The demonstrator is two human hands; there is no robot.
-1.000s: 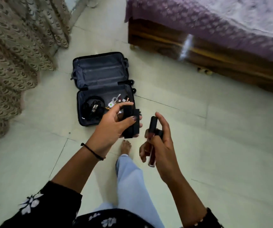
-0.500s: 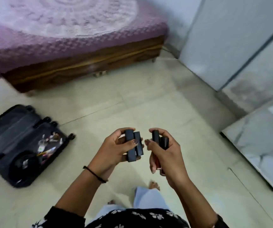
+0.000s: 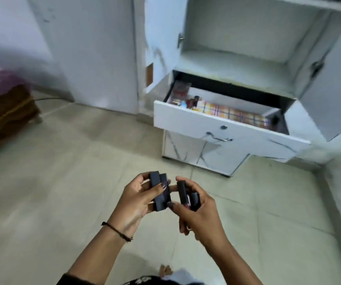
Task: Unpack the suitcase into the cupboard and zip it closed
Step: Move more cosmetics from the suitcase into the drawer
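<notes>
The view has swung away from the suitcase, which lay open on the floor 1 second ago and is now out of sight. It faces the cupboard [image 3: 247, 38], whose doors stand open. The drawer [image 3: 217, 124] below the shelf is pulled out.

The load has not changed over that second. The left hand [image 3: 136, 202] has its fingers and thumb wrapped round 2 black cases [image 3: 159, 189], held upright side by side. The right hand [image 3: 202, 217] has its fingers curled round a bundle of dark tubes [image 3: 183, 194]; at least 2 show, and I cannot tell whether there are more. The 2 hands are just beside each other above the floor [image 3: 62, 161], short of the drawer's front edge.

Inside the drawer a checked liner [image 3: 233, 115] covers the bottom. A few small items [image 3: 188, 100] sit at its left end, too blurred to name. The middle and right of the liner look bare.

I read this as the carry leg of one unpacking trip, nearly at its end. The likely next move is to reach over the drawer's front edge and set both handfuls on the liner. The suitcase held more things 1 second ago, so further trips and the zipping remain. The corner of a bed [image 3: 3, 112] shows at the left edge of the view.
</notes>
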